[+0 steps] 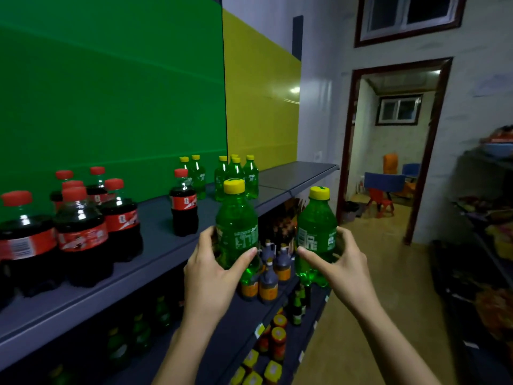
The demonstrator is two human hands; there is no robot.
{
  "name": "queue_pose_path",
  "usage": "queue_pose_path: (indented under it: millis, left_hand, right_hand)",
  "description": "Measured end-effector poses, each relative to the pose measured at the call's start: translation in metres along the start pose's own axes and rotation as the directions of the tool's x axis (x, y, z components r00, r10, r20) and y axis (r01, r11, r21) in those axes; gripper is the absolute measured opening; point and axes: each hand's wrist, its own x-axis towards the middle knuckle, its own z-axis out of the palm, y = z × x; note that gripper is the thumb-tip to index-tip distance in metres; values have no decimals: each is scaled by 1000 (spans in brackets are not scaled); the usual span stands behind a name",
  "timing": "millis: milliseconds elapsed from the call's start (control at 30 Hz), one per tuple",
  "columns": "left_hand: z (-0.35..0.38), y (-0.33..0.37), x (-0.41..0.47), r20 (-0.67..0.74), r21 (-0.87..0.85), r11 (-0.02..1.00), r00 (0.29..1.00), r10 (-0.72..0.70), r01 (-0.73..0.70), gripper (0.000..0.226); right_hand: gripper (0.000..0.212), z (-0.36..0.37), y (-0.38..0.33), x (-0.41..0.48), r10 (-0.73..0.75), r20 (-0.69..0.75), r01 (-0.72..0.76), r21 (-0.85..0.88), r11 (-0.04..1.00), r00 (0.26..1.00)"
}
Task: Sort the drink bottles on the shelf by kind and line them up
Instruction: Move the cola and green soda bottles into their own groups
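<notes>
My left hand (213, 265) grips a green soda bottle with a yellow cap (236, 220), held upright in front of the shelf's edge. My right hand (342, 262) grips a second green bottle (316, 226) further right, off the shelf over the aisle. On the grey shelf (155, 245) several dark cola bottles with red caps (80, 232) stand grouped at the left. One cola bottle (183, 204) stands alone mid-shelf. Several green bottles (236, 173) cluster at the back right of the shelf.
Lower shelves (277, 315) hold dark sauce bottles and jars with yellow lids. Green and yellow panels back the shelf. To the right lie an aisle floor (374, 273), another dim rack (488, 245), and a doorway (388, 151) to a room with chairs.
</notes>
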Motion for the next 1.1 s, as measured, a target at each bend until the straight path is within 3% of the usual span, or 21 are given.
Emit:
queue_pose_path:
  millis: [200,467,633,800,1100]
  left_hand:
    - [52,-31,47,-80,79,997,997,-19,25,59]
    - [117,-82,139,-199,177,983,980,-17,53,73]
    - [136,-100,182,-283,266,956,958,-45,123,84]
    - [142,-119,208,-383,381,899,922,-58,215,78]
    - [151,-139,248,-534,433,813,837,-118,390,73]
  right_hand:
    - [84,21,33,70,-29,57,25,69,997,998]
    - [74,70,73,192,-112,175,83,163,983,978]
    - [83,108,88,259,-142,252,87,217,972,957]
    - [75,147,97,302,-178,369,45,340,939,912]
    - [74,208,116,349,-212,465,27,373,927,859]
